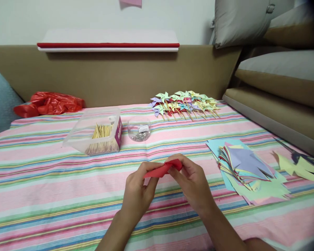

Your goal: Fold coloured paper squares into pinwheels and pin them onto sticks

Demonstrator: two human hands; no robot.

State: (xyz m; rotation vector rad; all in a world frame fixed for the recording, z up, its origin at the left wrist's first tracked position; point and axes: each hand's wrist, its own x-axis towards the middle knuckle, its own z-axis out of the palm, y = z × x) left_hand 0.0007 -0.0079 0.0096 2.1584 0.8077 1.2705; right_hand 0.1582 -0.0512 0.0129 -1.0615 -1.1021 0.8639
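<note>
Both my hands hold a small folded red paper above the striped cloth. My left hand pinches its left end between thumb and fingers. My right hand is closed on its right end, where the paper curls over the fingertips. A stack of cut coloured paper sheets lies just right of my right hand. A pile of finished paper pinwheels on sticks lies further back.
A clear plastic box of wooden sticks and a small clear cup of metal pins stand behind my hands. A red plastic bag lies at the back left. Scissors and yellow paper scraps lie at the right. Sofa cushions rise at the right.
</note>
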